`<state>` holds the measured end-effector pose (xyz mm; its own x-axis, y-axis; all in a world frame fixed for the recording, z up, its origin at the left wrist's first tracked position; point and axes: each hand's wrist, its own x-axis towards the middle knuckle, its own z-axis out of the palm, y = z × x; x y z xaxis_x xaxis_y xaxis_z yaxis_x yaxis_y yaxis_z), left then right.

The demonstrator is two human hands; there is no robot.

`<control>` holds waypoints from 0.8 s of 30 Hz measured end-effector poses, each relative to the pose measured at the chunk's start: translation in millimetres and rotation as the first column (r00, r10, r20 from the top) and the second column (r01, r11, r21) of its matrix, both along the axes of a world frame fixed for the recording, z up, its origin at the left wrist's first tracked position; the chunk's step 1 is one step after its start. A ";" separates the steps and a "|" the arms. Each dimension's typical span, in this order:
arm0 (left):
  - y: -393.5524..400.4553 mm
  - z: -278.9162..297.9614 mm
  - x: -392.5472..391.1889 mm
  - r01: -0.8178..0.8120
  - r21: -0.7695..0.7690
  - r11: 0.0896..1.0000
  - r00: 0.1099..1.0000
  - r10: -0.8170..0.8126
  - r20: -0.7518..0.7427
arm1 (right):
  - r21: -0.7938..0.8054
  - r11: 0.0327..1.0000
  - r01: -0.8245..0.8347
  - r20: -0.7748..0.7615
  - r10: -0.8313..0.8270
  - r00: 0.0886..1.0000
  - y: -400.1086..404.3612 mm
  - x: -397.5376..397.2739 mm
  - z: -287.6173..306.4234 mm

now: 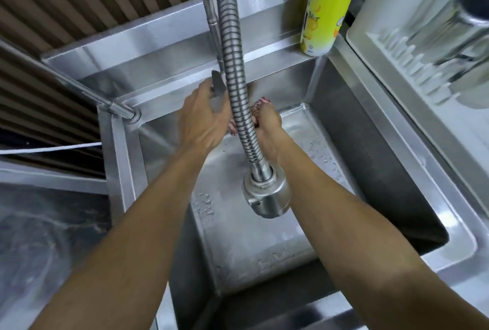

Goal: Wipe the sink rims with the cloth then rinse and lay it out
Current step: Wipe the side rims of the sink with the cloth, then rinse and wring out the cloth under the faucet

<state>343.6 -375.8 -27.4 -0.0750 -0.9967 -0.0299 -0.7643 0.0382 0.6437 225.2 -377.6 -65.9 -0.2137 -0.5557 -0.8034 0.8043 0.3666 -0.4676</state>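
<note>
A steel sink [391,144] fills the middle of the head view, its floor wet with drops. A ribbed flexible faucet hose [235,86] hangs down over the basin and ends in a round spray head [267,195]. No water stream shows. My left hand [201,118] reaches to the flat faucet lever [217,83] at the back of the basin, fingers around it. My right hand [267,123] is closed on a bunched red-and-white cloth [262,103], held low over the basin behind the hose. Most of the cloth is hidden by the hose and my fingers.
A yellow-green bottle [325,7] stands on the back rim at the right. A white dish rack [412,60] with a steel pot [460,28] sits right of the sink. A second tap pipe [105,102] crosses the left corner. A dark counter [47,229] lies left.
</note>
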 end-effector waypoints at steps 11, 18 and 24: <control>-31.5 3.8 -9.2 -0.241 0.191 0.952 0.951 0.271 -0.151 | 0.015 0.991 -0.132 -0.010 0.132 0.991 38.5 -12.4 4.2; -32.3 24.2 -7.5 -0.182 0.692 0.698 0.703 0.585 -0.405 | -0.007 0.984 -0.178 0.028 0.178 0.984 68.0 -21.7 11.6; 41.0 -17.7 -9.3 -0.038 0.712 0.701 0.723 0.511 -0.464 | 0.016 0.971 -0.239 0.069 0.237 0.969 85.9 -31.2 6.2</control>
<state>334.3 -334.8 -45.1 -0.0373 -0.7219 -0.6909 -0.1104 -0.6842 0.7209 194.0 -291.7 -59.6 -0.0235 -0.5645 -0.8251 0.7214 0.5618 -0.4049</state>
